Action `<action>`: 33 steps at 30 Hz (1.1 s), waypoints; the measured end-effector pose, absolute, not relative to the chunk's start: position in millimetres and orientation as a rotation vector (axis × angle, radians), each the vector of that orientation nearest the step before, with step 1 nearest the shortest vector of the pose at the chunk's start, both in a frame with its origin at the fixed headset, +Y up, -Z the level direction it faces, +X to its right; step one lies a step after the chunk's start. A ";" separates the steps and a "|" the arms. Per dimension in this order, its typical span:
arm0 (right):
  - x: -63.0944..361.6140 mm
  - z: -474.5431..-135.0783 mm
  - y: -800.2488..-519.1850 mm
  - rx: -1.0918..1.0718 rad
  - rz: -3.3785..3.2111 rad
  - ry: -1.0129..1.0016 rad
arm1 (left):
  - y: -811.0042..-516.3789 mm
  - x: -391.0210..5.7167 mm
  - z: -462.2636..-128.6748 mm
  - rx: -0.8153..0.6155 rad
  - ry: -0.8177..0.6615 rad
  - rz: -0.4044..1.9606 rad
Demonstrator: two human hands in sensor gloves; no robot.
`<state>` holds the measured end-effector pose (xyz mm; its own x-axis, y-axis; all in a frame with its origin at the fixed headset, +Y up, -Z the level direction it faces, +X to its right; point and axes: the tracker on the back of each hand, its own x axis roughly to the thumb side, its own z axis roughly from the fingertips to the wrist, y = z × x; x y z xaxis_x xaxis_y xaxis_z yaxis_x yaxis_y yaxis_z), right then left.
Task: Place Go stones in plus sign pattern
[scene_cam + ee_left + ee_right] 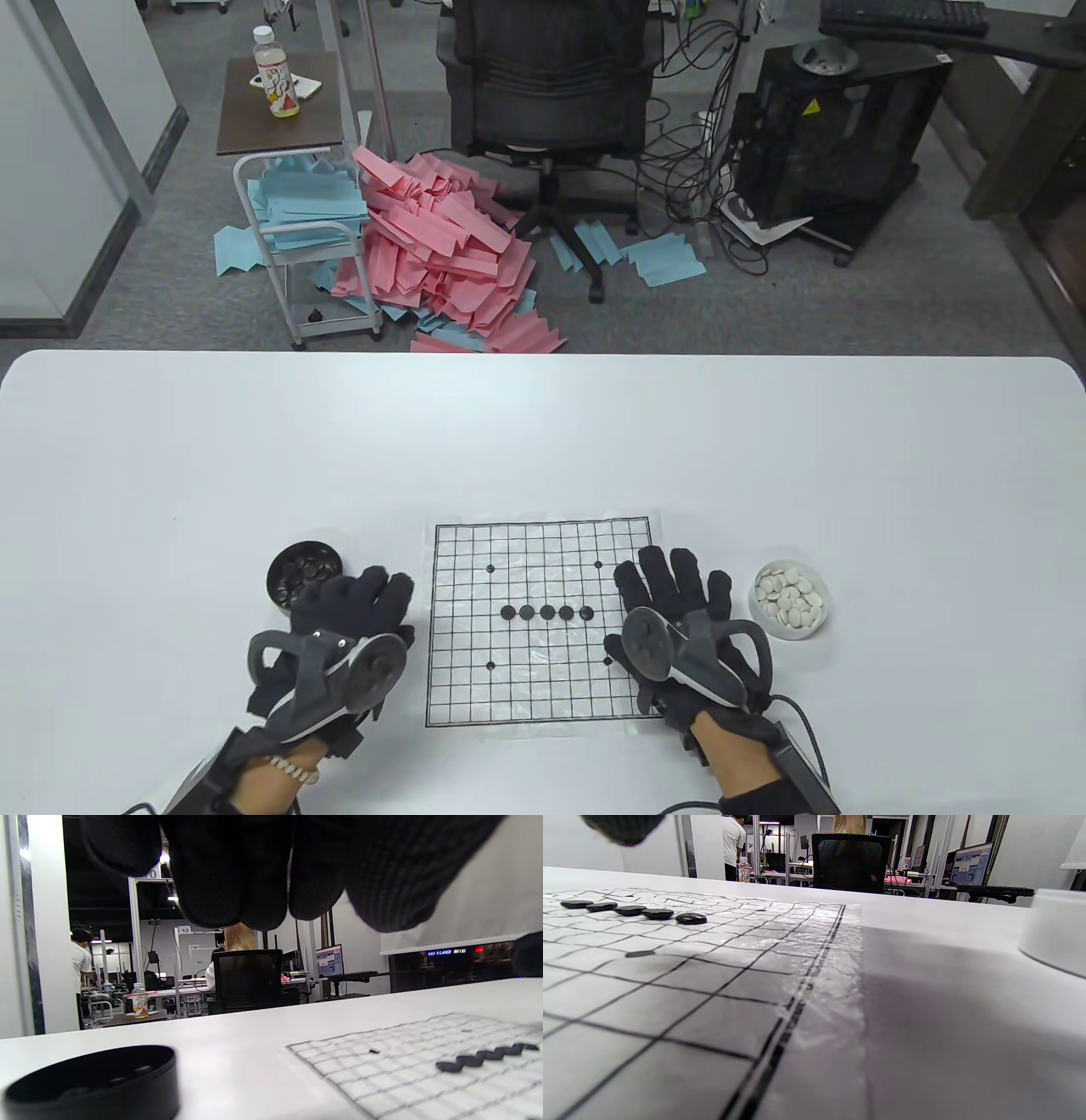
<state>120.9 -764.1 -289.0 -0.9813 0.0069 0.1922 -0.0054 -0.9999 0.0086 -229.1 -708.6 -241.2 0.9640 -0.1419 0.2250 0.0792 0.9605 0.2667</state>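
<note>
A paper Go board (543, 679) lies on the white table, with several black stones (546, 611) in one horizontal row across its middle. A black bowl of black stones (305, 573) stands left of the board and a white bowl of white stones (791, 597) stands right of it. My left hand (386, 594) is between the black bowl and the board's left edge, fingers bunched; in the left wrist view the fingers (263, 878) hide whatever they may hold. My right hand (670, 577) rests flat with spread fingers on the board's right edge, holding nothing.
The left wrist view shows the black bowl (97, 1082) close by and the stone row (488, 1056) on the grid. The right wrist view shows the row (630, 910), the board's edge (797, 1005) and the white bowl (1056, 929). An office chair (543, 76) stands beyond the table.
</note>
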 end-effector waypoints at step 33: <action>207.8 -344.3 -692.4 -0.499 3.295 0.037 | -721.2 -275.4 -225.1 0.258 -0.155 -0.051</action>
